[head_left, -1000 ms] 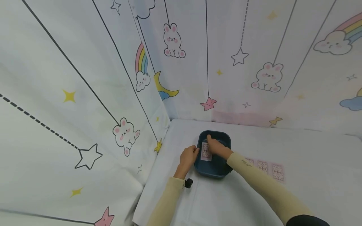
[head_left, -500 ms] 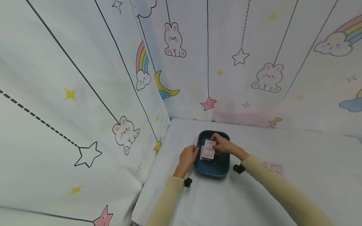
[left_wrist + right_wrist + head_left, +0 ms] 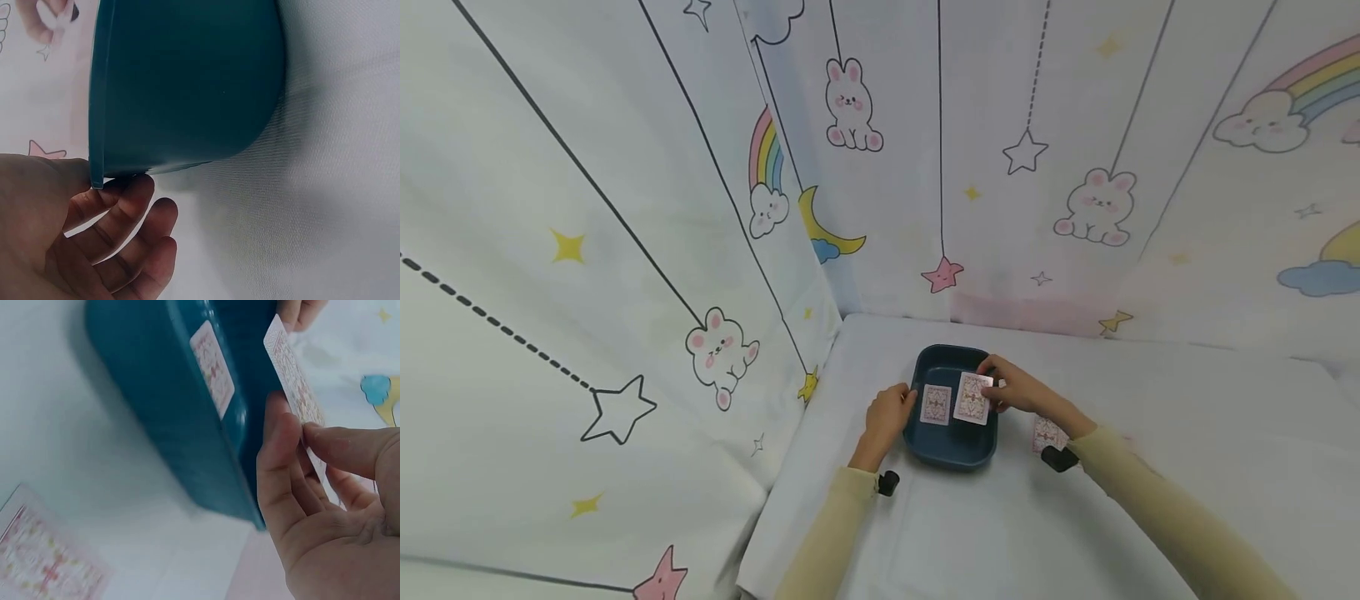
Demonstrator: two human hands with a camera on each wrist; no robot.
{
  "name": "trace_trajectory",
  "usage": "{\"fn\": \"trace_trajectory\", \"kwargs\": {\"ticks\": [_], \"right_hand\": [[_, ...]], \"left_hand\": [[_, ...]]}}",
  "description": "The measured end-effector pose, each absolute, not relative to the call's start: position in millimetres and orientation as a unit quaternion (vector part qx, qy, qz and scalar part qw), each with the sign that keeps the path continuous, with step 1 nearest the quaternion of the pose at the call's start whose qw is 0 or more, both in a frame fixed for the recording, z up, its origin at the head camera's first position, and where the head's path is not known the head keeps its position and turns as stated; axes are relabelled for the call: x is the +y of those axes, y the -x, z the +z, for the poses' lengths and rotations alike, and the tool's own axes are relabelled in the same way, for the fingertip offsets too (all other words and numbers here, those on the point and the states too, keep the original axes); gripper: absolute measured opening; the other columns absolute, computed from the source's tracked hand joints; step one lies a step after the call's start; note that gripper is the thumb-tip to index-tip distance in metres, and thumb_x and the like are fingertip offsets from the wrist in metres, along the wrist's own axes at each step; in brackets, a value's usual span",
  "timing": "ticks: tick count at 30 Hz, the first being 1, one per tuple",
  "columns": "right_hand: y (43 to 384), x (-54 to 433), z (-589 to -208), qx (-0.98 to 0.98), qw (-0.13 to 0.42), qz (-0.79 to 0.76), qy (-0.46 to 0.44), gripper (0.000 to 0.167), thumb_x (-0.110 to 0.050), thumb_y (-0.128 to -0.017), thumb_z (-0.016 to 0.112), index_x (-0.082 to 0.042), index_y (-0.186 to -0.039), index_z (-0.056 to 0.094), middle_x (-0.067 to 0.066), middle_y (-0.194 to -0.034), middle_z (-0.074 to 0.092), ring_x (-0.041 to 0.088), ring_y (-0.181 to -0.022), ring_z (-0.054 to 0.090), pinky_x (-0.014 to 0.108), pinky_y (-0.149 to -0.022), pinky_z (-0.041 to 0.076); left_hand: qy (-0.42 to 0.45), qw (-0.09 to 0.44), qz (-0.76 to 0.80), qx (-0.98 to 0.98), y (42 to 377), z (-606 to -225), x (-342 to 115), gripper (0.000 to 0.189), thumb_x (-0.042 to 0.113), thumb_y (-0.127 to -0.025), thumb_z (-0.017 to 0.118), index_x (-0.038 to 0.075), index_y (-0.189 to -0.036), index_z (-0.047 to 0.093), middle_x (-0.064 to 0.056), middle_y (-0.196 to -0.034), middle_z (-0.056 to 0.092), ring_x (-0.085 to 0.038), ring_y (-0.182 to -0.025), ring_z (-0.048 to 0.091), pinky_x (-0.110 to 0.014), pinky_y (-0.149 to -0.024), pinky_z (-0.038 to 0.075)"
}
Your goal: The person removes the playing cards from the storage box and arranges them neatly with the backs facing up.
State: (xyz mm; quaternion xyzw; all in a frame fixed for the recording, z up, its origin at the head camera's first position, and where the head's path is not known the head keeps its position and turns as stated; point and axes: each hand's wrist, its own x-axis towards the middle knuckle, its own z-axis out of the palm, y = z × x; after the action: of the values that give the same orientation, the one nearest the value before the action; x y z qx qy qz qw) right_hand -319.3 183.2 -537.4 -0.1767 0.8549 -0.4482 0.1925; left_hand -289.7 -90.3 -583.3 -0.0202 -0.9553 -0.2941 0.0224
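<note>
A blue rectangular tray (image 3: 951, 454) stands on the white table. My left hand (image 3: 889, 414) pinches its left rim between thumb and fingers, as the left wrist view shows with the hand (image 3: 94, 231) at the tray wall (image 3: 187, 81). Inside the tray, on its left side, a playing card (image 3: 936, 405) lies back up. Over the tray's right side my right hand (image 3: 1021, 388) holds a second playing card (image 3: 972, 398) by its edge, thumb on one face and fingers on the other. In the right wrist view this card (image 3: 294, 375) is raised and tilted.
On the table right of the tray lies a playing card (image 3: 1049, 434), back up, with more card partly hidden behind my right sleeve (image 3: 1150, 500). A black wrist camera (image 3: 1060, 458) sits near that card. Cloth walls (image 3: 895, 208) with printed rabbits and stars rise behind and at left.
My right hand has moved from inside the tray up and to the right, holding a card that overlapped the one in the tray half a second ago. My left hand stays on the rim.
</note>
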Motion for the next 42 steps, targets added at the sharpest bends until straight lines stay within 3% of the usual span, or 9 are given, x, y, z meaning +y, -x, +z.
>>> {"fn": "trace_trajectory", "kwargs": {"ticks": [8, 13, 19, 42], "right_hand": [[301.6, 236.3, -536.7, 0.852, 0.164, -0.468, 0.169, 0.041, -0.016, -0.1, 0.063, -0.005, -0.134, 0.045, 0.026, -0.116, 0.056, 0.033, -0.087, 0.07, 0.039, -0.071, 0.058], [292.3, 264.5, -540.8, 0.853, 0.153, -0.472, 0.16, 0.041, -0.017, -0.1, 0.063, -0.004, -0.135, 0.046, 0.023, -0.113, 0.058, 0.026, -0.086, 0.067, 0.035, -0.071, 0.057], [277.8, 290.3, -547.0, 0.847, 0.155, -0.485, 0.153, 0.041, -0.013, -0.101, 0.061, 0.0, -0.136, 0.045, 0.023, -0.109, 0.058, 0.025, -0.087, 0.065, 0.041, -0.073, 0.058], [235.3, 378.1, -586.1, 0.886, 0.131, -0.441, 0.058, 0.05, -0.031, -0.099, 0.064, -0.004, -0.139, 0.052, 0.016, -0.112, 0.065, 0.016, -0.091, 0.06, 0.032, -0.074, 0.056]], "left_hand": [[0.019, 0.014, -0.296, -0.955, 287.7, -579.9, -89.2, 0.029, 0.032, -0.103, 0.057, 0.012, -0.082, 0.063, 0.0, -0.067, 0.058, -0.013, -0.054, 0.048, -0.027, -0.049, 0.035], [0.016, 0.014, -0.3, -0.954, 286.9, -579.8, -90.2, 0.03, 0.031, -0.103, 0.057, 0.012, -0.081, 0.061, -0.001, -0.068, 0.059, -0.013, -0.055, 0.049, -0.027, -0.05, 0.035], [0.007, 0.013, -0.304, -0.952, 286.8, -581.6, -93.0, 0.028, 0.03, -0.103, 0.058, 0.011, -0.082, 0.063, -0.002, -0.07, 0.063, -0.014, -0.057, 0.051, -0.028, -0.051, 0.037], [0.015, 0.009, -0.298, -0.955, 285.6, -580.7, -88.4, 0.029, 0.032, -0.103, 0.056, 0.011, -0.083, 0.062, -0.002, -0.069, 0.059, -0.015, -0.056, 0.049, -0.028, -0.051, 0.036]]}}
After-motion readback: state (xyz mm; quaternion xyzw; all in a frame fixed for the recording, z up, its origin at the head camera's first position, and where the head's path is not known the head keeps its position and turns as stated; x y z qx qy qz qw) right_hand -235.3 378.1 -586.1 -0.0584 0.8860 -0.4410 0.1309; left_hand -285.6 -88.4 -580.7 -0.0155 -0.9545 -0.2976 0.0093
